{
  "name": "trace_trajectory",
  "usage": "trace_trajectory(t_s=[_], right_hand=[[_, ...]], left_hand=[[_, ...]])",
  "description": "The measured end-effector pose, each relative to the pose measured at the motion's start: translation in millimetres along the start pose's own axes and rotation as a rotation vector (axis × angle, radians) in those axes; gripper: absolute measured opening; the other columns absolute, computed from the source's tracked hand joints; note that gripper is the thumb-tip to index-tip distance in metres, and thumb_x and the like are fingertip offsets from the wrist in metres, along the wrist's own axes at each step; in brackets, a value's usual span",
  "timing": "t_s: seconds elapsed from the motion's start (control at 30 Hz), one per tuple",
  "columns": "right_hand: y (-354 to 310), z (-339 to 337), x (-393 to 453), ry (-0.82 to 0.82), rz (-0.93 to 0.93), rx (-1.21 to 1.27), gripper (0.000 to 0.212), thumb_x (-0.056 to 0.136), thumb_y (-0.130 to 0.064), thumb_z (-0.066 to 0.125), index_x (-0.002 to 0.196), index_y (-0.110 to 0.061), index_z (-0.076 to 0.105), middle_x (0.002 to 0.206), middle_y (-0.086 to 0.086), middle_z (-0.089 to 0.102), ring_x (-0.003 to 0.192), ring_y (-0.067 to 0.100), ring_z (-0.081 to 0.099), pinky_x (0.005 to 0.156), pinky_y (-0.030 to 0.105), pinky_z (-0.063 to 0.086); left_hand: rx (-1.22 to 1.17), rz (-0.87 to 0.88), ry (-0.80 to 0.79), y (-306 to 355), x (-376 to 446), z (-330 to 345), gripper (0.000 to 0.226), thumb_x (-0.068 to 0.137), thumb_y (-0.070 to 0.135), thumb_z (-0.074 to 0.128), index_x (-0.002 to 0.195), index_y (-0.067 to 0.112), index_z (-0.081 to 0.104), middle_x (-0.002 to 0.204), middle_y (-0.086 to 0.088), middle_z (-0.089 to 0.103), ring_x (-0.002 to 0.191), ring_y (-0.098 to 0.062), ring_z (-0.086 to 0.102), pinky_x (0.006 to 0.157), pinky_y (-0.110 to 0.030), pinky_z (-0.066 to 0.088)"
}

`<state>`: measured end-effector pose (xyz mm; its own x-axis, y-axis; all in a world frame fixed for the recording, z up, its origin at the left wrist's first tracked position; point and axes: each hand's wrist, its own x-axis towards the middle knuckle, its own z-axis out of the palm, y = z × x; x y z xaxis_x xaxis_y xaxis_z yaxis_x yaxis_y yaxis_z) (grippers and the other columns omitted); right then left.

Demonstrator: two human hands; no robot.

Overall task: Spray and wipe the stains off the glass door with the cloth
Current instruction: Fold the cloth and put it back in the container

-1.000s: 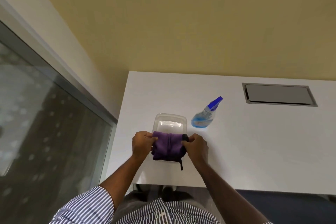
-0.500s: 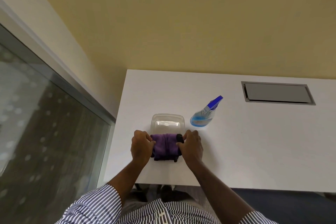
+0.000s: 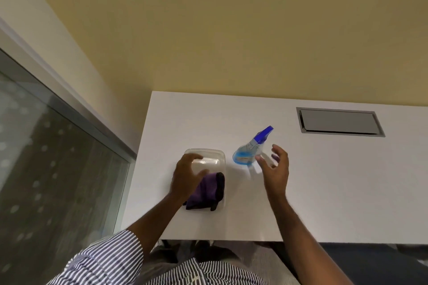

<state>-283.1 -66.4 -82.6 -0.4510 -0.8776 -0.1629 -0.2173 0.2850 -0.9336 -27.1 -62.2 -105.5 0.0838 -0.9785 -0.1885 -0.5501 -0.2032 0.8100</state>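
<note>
A folded purple cloth [image 3: 208,192] with a dark edge lies in the near end of a clear plastic container [image 3: 217,155] on the white table [image 3: 324,192]. My left hand [image 3: 187,176] rests over the cloth's left part, fingers spread above the container. A clear spray bottle [image 3: 245,157] with blue liquid and a blue trigger head stands just right of the container. My right hand [image 3: 275,169] hovers open close beside the bottle's right side, holding nothing. The glass door [image 3: 46,180] with pale spots fills the left.
A grey metal-framed hatch [image 3: 338,122] is set into the table at the far right. A yellow wall [image 3: 231,30] rises behind the table. The door's grey frame [image 3: 92,120] runs along the table's left side.
Both hands were gripping the cloth over the container. My right hand has let go and moved right towards the spray bottle; my left hand has opened over the cloth, which lies in the container.
</note>
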Motion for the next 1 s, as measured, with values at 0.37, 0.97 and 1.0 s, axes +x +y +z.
trace_trajectory(t_s=[0.37,0.97,1.0], right_hand=[[-21,6,50,-0.311,-0.022,-0.12,0.051,0.097,-0.017,0.072,0.145,-0.011,0.055,0.144,0.008,0.063,0.126,0.023,0.062,0.081,0.005,0.052],[-119,17,38,-0.361,-0.21,-0.027,0.046,0.083,-0.021,0.087,0.121,-0.03,0.065,0.114,-0.013,0.076,0.104,0.003,0.073,0.083,0.017,0.059],[-120,23,34,-0.395,-0.204,-0.011,0.046,0.082,-0.021,0.088,0.121,-0.029,0.066,0.113,-0.013,0.077,0.103,0.005,0.074,0.083,0.018,0.06]], left_hand=[[0.179,0.251,-0.508,72,52,72,0.074,0.09,0.019,0.08,0.152,0.007,0.043,0.146,-0.014,0.059,0.131,-0.028,0.059,0.104,-0.024,0.049],[0.052,0.337,-0.409,83,11,-15,0.101,0.094,0.028,0.074,0.166,0.023,0.004,0.173,0.011,0.014,0.151,0.004,0.021,0.115,-0.016,0.034],[0.05,0.336,-0.4,77,5,-22,0.102,0.094,0.028,0.074,0.165,0.025,0.002,0.171,0.016,0.012,0.149,0.011,0.018,0.113,-0.009,0.033]])
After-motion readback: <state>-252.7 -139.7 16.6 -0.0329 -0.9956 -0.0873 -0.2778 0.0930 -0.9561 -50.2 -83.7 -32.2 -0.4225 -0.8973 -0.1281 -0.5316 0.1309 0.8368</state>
